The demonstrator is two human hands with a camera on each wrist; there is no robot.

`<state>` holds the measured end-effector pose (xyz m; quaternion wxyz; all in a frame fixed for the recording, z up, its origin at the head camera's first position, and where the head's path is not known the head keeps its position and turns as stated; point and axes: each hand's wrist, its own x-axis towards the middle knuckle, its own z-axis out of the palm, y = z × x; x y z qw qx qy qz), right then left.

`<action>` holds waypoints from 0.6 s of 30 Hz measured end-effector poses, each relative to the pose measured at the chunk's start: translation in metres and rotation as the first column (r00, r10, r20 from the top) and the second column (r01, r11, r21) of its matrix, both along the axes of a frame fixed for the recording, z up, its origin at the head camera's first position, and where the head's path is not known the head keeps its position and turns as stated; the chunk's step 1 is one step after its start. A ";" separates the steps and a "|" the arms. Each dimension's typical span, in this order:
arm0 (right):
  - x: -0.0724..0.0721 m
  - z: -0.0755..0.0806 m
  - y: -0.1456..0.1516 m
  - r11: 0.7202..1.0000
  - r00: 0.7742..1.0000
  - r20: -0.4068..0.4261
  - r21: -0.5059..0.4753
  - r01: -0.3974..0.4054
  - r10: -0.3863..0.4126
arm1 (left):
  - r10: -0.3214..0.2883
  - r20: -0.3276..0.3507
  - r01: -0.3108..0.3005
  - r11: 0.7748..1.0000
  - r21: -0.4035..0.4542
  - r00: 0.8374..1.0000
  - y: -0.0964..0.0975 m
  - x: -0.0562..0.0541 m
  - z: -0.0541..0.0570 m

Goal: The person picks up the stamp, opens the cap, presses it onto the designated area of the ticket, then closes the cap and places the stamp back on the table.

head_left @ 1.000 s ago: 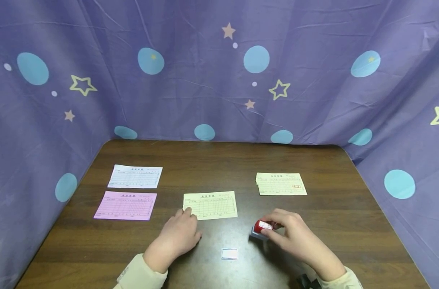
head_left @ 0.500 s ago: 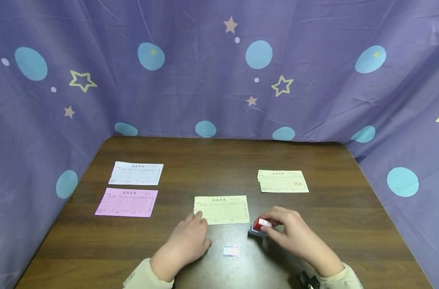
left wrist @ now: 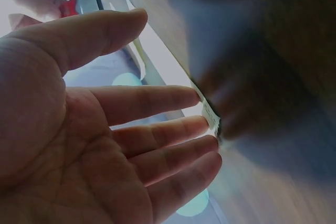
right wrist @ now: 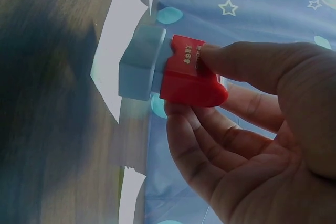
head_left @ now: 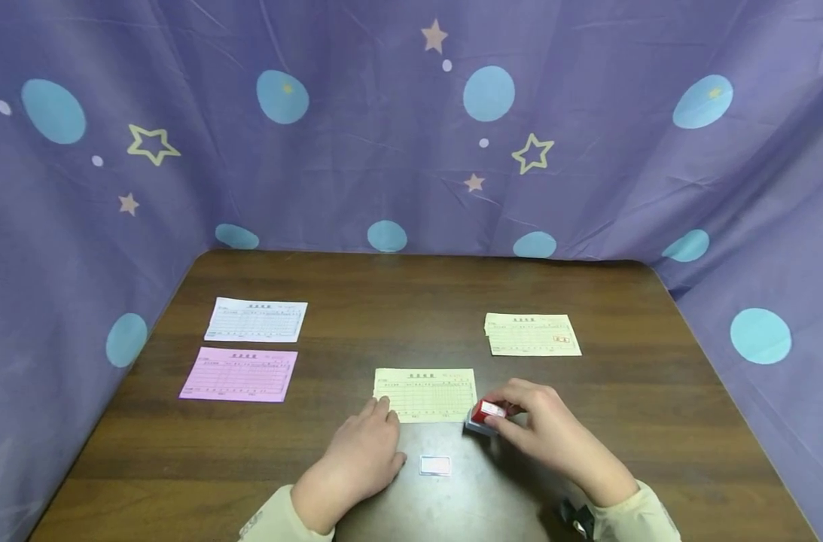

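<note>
My right hand (head_left: 547, 433) pinches a rubber stamp (head_left: 487, 414) between thumb and fingers. Its red handle and grey-blue body show well in the right wrist view, where the stamp (right wrist: 194, 72) is clear of the tabletop. In the head view it overlaps the front right corner of a yellow printed slip (head_left: 425, 395). The straight fingers of my left hand (head_left: 360, 455) rest on that slip's left edge; the left wrist view shows their tips at the paper's rim. In front of the slip lies a small white rectangular piece with a blue border (head_left: 435, 465).
Farther back on the right is another yellow slip (head_left: 533, 335) bearing a red stamped mark. A white slip (head_left: 256, 320) and a pink slip (head_left: 238, 375) lie at the left of the brown table (head_left: 357, 301). A purple patterned curtain (head_left: 384, 120) surrounds the table's back and sides.
The near yellow slip has slid to the right under my left hand, up to the stamp. My right hand has stayed nearly in place, holding the stamp. The head view has tilted slightly.
</note>
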<state>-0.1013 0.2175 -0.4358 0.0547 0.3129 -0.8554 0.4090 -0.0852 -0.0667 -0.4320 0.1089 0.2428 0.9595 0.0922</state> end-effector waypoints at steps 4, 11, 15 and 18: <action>-0.003 0.000 -0.003 1.000 1.000 -0.010 0.010 0.016 -0.016 | 0.000 0.036 0.000 1.000 -0.003 0.999 0.003 0.003 0.002; -0.007 -0.004 -0.007 0.998 0.998 -0.036 0.037 0.048 -0.046 | -0.005 0.078 0.004 1.000 0.004 0.997 0.007 0.007 0.004; -0.010 -0.007 -0.009 0.998 0.997 -0.058 0.050 0.045 -0.042 | -0.004 0.081 0.004 1.000 0.000 0.997 0.007 0.007 0.004; -0.013 -0.009 -0.011 0.997 0.997 -0.063 0.071 0.041 -0.037 | -0.009 0.078 0.010 1.000 -0.006 0.997 0.007 0.009 0.004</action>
